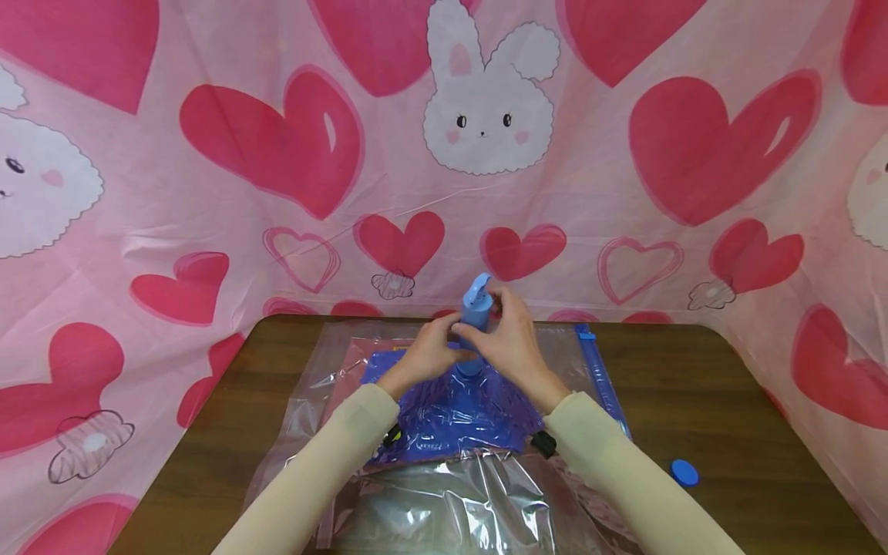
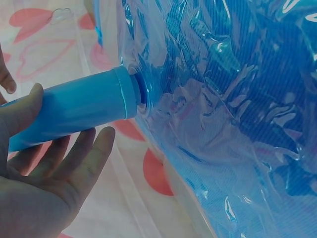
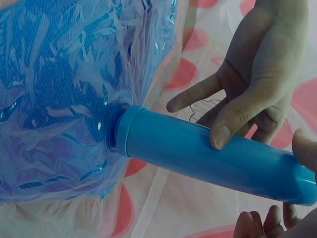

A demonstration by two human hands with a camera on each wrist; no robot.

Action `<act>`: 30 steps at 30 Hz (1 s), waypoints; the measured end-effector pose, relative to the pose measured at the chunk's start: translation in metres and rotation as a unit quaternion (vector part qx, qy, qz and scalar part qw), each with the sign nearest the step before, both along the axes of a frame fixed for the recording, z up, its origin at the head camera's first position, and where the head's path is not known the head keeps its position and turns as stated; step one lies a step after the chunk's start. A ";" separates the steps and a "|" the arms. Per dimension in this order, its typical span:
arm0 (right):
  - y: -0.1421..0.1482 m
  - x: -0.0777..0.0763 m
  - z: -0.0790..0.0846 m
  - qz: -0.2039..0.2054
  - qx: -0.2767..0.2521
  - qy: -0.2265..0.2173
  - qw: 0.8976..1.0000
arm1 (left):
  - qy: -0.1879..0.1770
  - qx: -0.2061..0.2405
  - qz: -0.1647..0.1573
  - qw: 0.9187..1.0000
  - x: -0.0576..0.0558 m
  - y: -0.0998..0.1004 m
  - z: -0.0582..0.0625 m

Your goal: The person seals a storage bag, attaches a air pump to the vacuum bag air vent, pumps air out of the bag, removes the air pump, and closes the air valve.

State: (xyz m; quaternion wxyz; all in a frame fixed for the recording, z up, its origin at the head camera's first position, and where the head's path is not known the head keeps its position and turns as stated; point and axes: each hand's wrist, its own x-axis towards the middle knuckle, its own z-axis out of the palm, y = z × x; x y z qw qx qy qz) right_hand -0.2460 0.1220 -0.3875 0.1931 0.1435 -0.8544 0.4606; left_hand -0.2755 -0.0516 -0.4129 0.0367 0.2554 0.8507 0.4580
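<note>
A blue hand pump (image 1: 475, 314) stands upright on a clear plastic storage bag (image 1: 451, 501), its lower end against a round blue valve (image 3: 116, 126). My left hand (image 1: 430, 356) holds the pump barrel between thumb and fingers; in the right wrist view its index finger is stretched out. Higher up, my right hand (image 1: 516, 347) grips the barrel near the top, with its thumb and fingertips around it. A lighter blue handle (image 1: 477, 287) sticks up at the pump's top. Ribbed blue fabric (image 2: 267, 74) shows through the plastic around the valve.
The bag lies on a dark wooden table (image 1: 694, 385). Along its right side runs a blue zip strip (image 1: 603, 378) with a slider (image 1: 586, 336). A round blue cap (image 1: 684, 472) lies at the right. Behind the table hangs a pink cloth (image 1: 395, 185) printed with hearts and rabbits.
</note>
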 end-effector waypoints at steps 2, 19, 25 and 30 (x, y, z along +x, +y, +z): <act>-0.001 0.000 -0.001 -0.011 -0.009 -0.009 1.000 | 0.002 0.003 -0.001 1.000 0.000 0.000 0.000; 0.007 0.003 0.007 0.040 0.004 -0.008 0.999 | 0.001 0.006 0.010 1.000 0.001 -0.001 0.001; 0.009 0.002 0.005 0.045 -0.009 -0.034 0.998 | 0.007 0.004 0.008 1.000 0.000 -0.001 0.000; 0.004 0.001 0.003 0.028 -0.006 -0.021 0.999 | 0.009 0.008 0.003 1.000 0.001 -0.001 0.000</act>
